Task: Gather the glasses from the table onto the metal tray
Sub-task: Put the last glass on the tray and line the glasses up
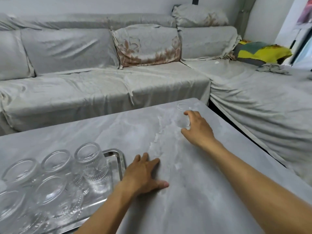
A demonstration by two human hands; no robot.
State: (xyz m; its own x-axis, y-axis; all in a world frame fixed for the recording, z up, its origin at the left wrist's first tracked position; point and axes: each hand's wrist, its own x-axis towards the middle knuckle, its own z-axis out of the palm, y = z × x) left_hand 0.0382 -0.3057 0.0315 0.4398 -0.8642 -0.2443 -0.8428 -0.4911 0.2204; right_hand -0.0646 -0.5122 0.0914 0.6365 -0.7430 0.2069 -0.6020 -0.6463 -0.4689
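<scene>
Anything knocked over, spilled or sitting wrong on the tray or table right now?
Nothing spilled or broken that I can see. The glasses on the metal tray stand upside down, seemingly on purpose. One glass sits alone near the table's far corner, right hand curling around it; whether the grip has closed is unclear.

Grey marbled table (194, 191) carries a metal tray (118, 159), 1 lone glass (183, 115) and the flat left hand (143, 174).
</scene>
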